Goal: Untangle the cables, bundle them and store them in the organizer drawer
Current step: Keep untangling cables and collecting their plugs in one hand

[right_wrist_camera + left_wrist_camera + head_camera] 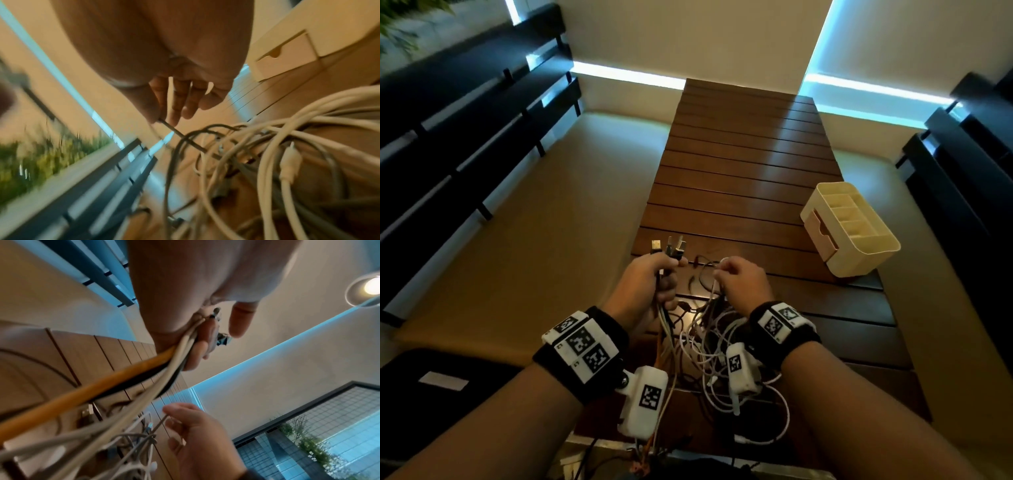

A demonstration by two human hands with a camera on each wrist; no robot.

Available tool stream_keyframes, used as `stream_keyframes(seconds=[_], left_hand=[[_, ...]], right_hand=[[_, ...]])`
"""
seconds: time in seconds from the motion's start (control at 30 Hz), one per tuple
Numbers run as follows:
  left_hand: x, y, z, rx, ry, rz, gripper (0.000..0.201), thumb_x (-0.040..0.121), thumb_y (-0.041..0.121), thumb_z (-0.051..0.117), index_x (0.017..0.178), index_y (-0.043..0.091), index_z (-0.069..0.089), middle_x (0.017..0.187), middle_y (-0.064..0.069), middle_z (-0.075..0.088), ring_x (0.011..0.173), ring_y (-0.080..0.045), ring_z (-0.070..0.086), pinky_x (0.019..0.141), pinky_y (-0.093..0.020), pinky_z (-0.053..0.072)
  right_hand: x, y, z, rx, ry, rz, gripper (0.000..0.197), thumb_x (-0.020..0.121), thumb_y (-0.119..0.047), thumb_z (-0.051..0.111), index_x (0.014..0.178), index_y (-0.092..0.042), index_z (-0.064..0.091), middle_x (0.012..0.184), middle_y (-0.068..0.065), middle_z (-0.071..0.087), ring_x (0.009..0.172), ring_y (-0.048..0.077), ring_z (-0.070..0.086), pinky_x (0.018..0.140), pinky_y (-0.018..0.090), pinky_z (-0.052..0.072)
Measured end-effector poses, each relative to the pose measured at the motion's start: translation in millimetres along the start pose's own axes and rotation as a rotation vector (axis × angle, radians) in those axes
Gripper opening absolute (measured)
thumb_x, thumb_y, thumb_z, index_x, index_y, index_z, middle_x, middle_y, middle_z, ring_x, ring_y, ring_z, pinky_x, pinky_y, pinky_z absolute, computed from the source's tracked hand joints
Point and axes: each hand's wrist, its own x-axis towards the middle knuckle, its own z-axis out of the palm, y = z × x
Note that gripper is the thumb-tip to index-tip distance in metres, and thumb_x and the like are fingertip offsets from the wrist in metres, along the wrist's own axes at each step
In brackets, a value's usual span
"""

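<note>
**Pulling one thin cable out of the knot**

The tangled cables point(709, 346) lie on the near end of the wooden worktop point(750, 178), between the two wrists. The left hand point(654, 277) grips a bunch of plug ends point(669, 246) that stick up. The right hand point(743, 277) pinches one thin dark cable point(185, 138) with its fingers point(158, 104). To do this well, I think it should pull slowly and follow the cable through each loop, not yank. The cream organizer point(859, 253) waits at the right edge, its drawer point(822, 233) closed.
</note>
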Motion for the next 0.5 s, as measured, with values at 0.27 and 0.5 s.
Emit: stream_keyframes(seconds=[0.27,0.5], left_hand=[[2.1,-4.5,29.5,-0.057,-0.01,0.082,0.028,0.107,0.03,0.036,0.099,0.007,0.051,0.057,0.004,0.034,0.046,-0.009,0.028,0.047,-0.024,0.032],[-8.5,-1.0,57.9,-0.102,-0.146,0.195,0.029,0.099,0.038,0.045,0.101,0.009,0.048,0.06,0.005,0.037,0.05,-0.01,0.032,0.052,-0.027,0.034]], right_hand=[[-60.4,-29.0,-58.8,0.575,0.222,-0.207,0.022,0.092,-0.02,0.067,0.086,-0.041,0.071,0.095,0.001,0.075,0.094,0.019,0.07,0.086,0.039,0.057],[-106.1,-39.3,-49.7,0.388,0.082,-0.318,0.019,0.093,-0.012,0.066,0.089,-0.031,0.067,0.087,-0.015,0.072,0.082,0.005,0.068,0.075,0.021,0.056]])
